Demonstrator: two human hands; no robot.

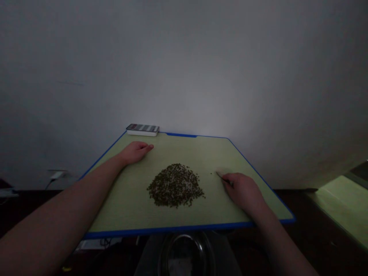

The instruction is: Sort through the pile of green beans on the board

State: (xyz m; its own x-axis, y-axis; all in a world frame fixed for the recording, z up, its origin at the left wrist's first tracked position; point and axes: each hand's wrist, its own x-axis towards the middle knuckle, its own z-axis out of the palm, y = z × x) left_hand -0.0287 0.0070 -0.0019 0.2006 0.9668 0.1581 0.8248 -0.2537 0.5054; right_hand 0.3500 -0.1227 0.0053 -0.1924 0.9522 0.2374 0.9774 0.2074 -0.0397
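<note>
A heap of small mixed grains (176, 186), brownish-green and pale, is spread on the light table top between my hands. My left hand (134, 152) rests on the table behind and left of the heap, fingers curled in and thumb side outward, with nothing visible in it. To the right of the heap, my right hand (243, 190) is closed around a thin dark pointed tool (220, 175) that looks like tweezers. Its tip points left, near a single loose grain (211, 173) on the table. The fingers hide most of the tool.
The table (186, 224) has a blue edge and stands against a pale wall. At its back left corner, a phone (143, 127) lies on a white box (142, 133). Below the front edge is a round shiny metal bowl (201, 253). A light green surface (342, 207) lies at far right.
</note>
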